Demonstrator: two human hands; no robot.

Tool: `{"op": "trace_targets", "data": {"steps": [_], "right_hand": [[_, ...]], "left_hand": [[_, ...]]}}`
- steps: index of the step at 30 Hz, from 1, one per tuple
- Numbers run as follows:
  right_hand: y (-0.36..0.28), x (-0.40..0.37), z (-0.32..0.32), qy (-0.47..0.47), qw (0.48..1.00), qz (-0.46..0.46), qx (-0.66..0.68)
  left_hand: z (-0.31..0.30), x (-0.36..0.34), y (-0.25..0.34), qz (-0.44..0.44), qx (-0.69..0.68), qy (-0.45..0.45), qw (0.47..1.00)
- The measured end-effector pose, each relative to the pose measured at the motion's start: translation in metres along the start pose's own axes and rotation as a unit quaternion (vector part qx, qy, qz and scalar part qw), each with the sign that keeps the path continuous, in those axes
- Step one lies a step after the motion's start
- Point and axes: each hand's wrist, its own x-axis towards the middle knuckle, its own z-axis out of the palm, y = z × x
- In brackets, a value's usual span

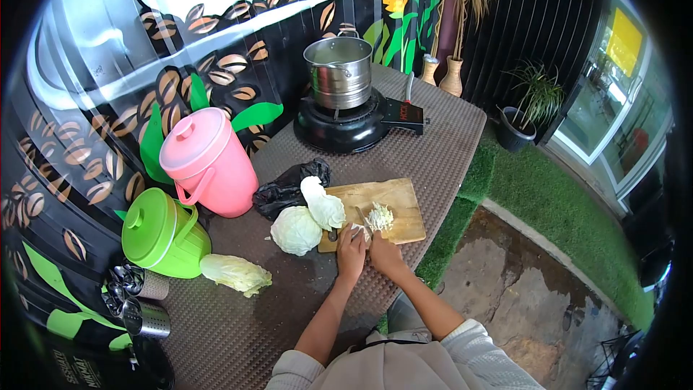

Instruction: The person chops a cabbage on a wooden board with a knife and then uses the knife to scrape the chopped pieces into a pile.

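A wooden cutting board [406,206] lies on the table with a heap of shredded cabbage [380,217] on it. My right hand [385,253] is closed at the board's near edge, around a knife [362,214] whose narrow blade points away from me; its handle is hidden in my fist. Just to the left, my left hand [351,251] is closed on a pale piece of cabbage [359,230], mostly covered by my fingers. Beside the board's left side sit a cabbage head [296,231] and a loose cabbage leaf [323,204], which overlaps the board's edge.
Behind the board is a black plastic bag [289,186]. A steel pot [338,76] stands on a black portable stove [339,128] at the back. To the left are a pink lidded jug [209,162], a green one [164,235], a napa cabbage [236,274] and a metal utensil holder [146,319].
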Motion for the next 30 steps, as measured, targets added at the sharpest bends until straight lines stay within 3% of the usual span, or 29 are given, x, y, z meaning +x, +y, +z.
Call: {"op": "trace_targets", "data": {"steps": [5,8,11,16,21,24,30], "right_hand": [[-0.003,-0.012,0.014,0.055,0.998,0.023,-0.007],[-0.001,0.004,-0.008,-0.031,0.999,0.013,0.011],[0.001,-0.001,-0.014,-0.033,0.998,-0.026,-0.055],[-0.003,-0.01,0.015,0.066,0.995,-0.009,-0.069],[0.003,0.007,-0.001,0.022,0.999,-0.041,-0.026],[0.0,-0.012,0.001,-0.001,1.0,0.012,-0.022],[0.002,0.006,0.001,0.002,1.0,0.0,0.007]], "left_hand": [[0.003,-0.001,-0.004,0.008,-0.005,0.013,1.0],[0.003,-0.002,-0.002,0.0,-0.012,0.012,1.0],[-0.001,0.001,0.0,-0.006,-0.01,0.005,1.0],[0.002,0.003,-0.001,-0.01,-0.012,0.018,1.0],[-0.004,0.003,0.002,-0.015,-0.018,-0.012,1.0],[-0.002,0.003,0.0,-0.009,-0.013,-0.002,1.0],[0.001,0.003,0.0,-0.008,-0.013,-0.007,1.0]]}}
